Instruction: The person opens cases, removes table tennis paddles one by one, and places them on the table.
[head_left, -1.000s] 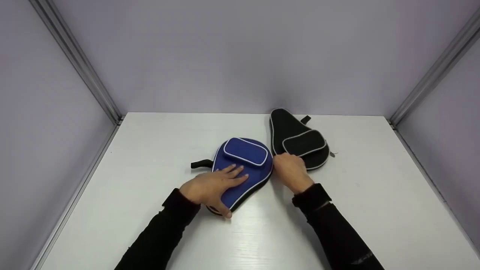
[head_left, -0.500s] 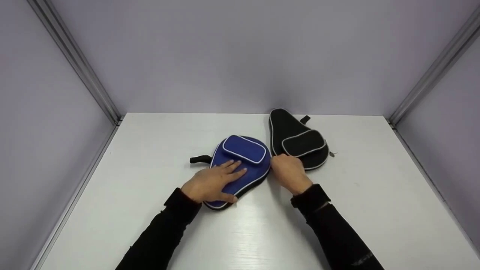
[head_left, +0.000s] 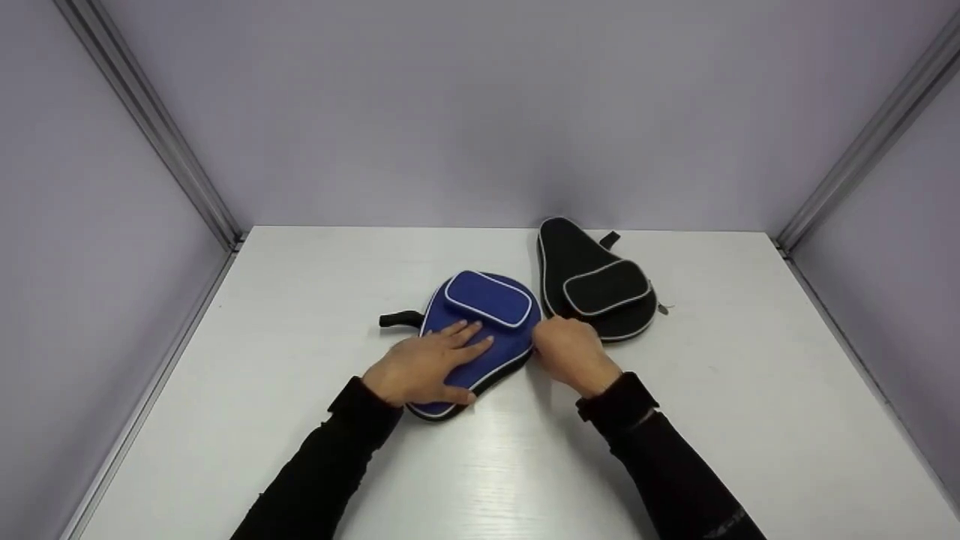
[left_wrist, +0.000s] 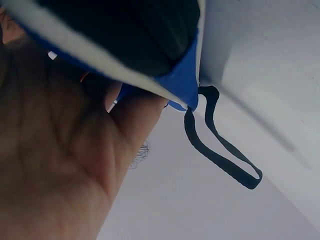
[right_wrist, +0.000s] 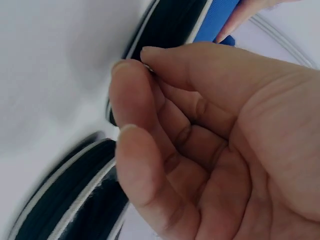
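A blue paddle case [head_left: 490, 298] with white piping, black sides and a raised pocket lies on the table. Spread fingers of my left hand [head_left: 421, 367] rest flat on its narrower end, thumb over the near edge. Its black wrist loop [left_wrist: 215, 155] sticks out in the left wrist view. At the case's right edge, my right hand [head_left: 574, 352] has curled fingers; thumb and index pinch a small zipper pull [right_wrist: 149, 68], mostly hidden between the fingertips. A black paddle case [head_left: 574, 259] with pale piping lies just behind the right hand.
The white table [head_left: 300, 300] is enclosed by pale walls [head_left: 480, 112] at the back and both sides. The black case has a short loop [head_left: 610, 240] and a small tag [head_left: 664, 308] at its edges.
The blue case and left hand first shifted slightly away and left, the left thumb moving up. Then my right hand slid a little nearer and leftward along the case's right edge. The black case stayed put.
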